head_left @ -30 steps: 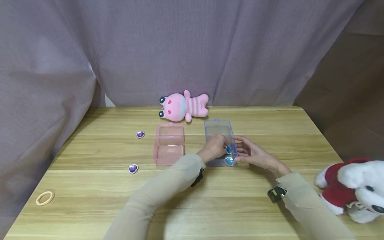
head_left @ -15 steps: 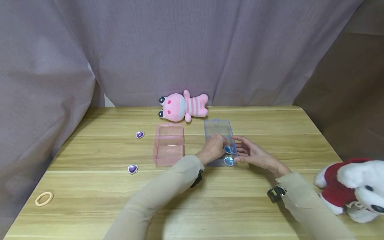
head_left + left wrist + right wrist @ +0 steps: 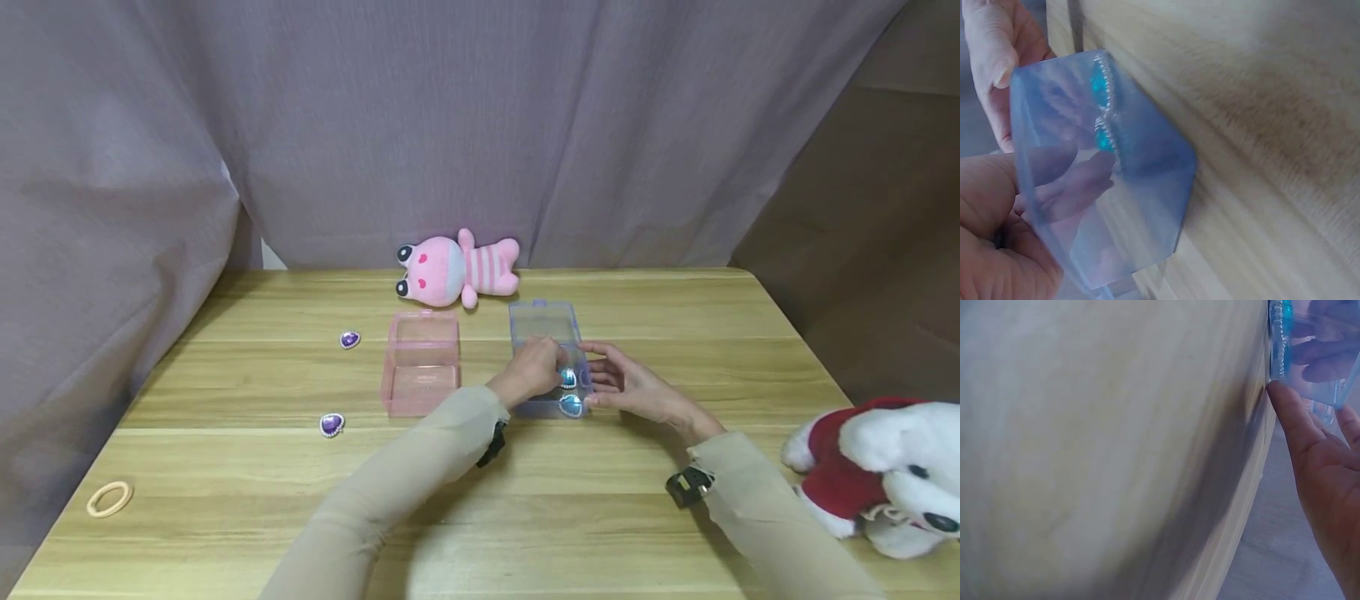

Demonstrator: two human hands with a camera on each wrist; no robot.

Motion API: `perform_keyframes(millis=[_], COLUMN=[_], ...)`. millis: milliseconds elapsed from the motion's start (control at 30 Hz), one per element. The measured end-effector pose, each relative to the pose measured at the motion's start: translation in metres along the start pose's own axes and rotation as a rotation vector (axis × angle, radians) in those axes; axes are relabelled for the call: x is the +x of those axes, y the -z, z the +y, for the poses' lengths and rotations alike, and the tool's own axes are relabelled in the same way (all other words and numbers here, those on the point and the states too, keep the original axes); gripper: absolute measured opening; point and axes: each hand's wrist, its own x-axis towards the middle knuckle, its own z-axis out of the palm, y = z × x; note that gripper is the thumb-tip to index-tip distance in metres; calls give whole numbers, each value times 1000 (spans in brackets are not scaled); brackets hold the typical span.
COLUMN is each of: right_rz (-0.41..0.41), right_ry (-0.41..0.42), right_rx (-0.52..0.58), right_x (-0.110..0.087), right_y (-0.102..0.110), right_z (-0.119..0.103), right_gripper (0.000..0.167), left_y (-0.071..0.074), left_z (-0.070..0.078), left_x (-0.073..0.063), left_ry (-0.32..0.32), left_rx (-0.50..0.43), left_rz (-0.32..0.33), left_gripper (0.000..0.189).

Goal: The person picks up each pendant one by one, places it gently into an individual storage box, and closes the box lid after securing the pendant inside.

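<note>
A clear blue plastic box point(image 3: 543, 408) stands with its lid raised, right of the table's middle. Two blue heart-shaped gems with beaded rims lie inside: a front gem point(image 3: 571, 406) and a rear gem point(image 3: 567, 378). My left hand point(image 3: 531, 368) reaches into this box. Through the wall in the left wrist view, its fingertips touch or nearly touch one blue gem point(image 3: 1104, 136); whether they pinch it is unclear. My right hand point(image 3: 633, 385) steadies the box's right side with extended fingers, its thumb point(image 3: 1291, 415) against the lower corner in the right wrist view.
An opened pink box point(image 3: 423, 387) stands to the left. Two purple heart gems, a rear one point(image 3: 349, 339) and a front one point(image 3: 332, 425), lie beyond it. A pink plush frog point(image 3: 457, 271), a wooden ring point(image 3: 109, 499) and a white plush dog point(image 3: 885, 475) are also on the table.
The rear blue gem has turned and shifted slightly toward the front gem under the left fingers. Both hands stay at the blue box, nearly in place.
</note>
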Motion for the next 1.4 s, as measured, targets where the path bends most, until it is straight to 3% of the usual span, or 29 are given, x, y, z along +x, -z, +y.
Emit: perform_keyframes(millis=[167,267,367,533,633,733,833,967,1167,1400], right_rz=[-8,5,76,250,309,325,290,222,186,181], right_ry=[-4,-10,11,103,132,122,92,42,-26,-49], right_rx=[11,26,13,-38,-22,23,77,106,56,101], right_x=[-1,-2,-3,5,14,26,38,53,69,85], right_y=[0,1,4,-5,-22,-45,-72,-105,-133,-144], right_z=[0,-2,-9,-34,-54,-70,-78,-81,-74,-62], right_gripper=[80,80,73,60,57,58,62,71,79,84], left_y=[9,23,44,87,107,118,121,117,104,91], left_z=[2,0,-9,-50,-85,-121,-153,-186,-215,-232], left_x=[-9,-18,-32,-67,-89,-109,-128,-148,-169,-183], left_ry=[39,6,-45,-39,28,91,148,189,250,273], left_rx=[-117,-229,-386,-673,-772,-779,-767,-768,-749,-690], left_rz=[-23,-21,-8,30,80,128,156,138,71,-14], left_gripper=[33,35,34,37,39,41,42,45,47,47])
